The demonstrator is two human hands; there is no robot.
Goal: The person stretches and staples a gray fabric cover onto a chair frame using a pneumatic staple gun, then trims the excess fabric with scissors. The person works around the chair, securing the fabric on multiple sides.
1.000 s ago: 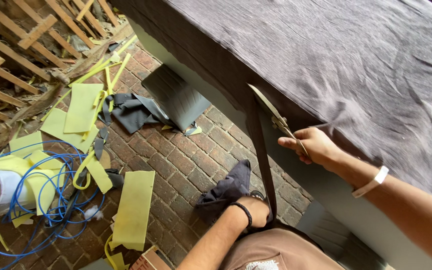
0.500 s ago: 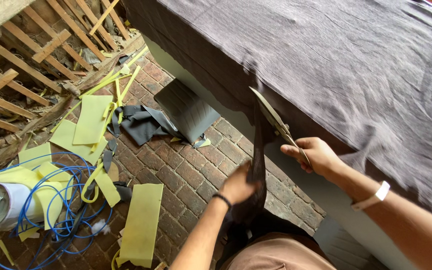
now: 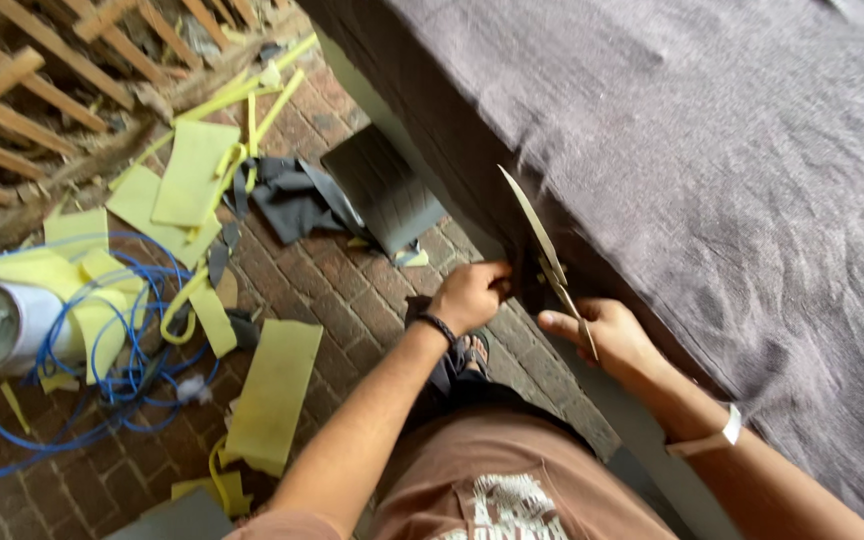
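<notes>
My right hand grips large scissors, their long blades pointing up along the edge of the grey fabric that covers a big upholstered piece. My left hand is closed on the hanging dark edge of that fabric just left of the blades, pinching it taut. A black band sits on my left wrist and a white one on my right. The fabric's edge between my hands is in shadow, so the cut line is hard to make out.
Yellow foam offcuts and dark fabric scraps litter the brick floor. A white spool with blue cable lies at left. Wooden slats are stacked at top left. A dark flat panel leans by the covered piece.
My left hand has risen from near my knee up to the fabric edge and taken hold of it beside the scissors. The right hand has kept the scissors in place.
</notes>
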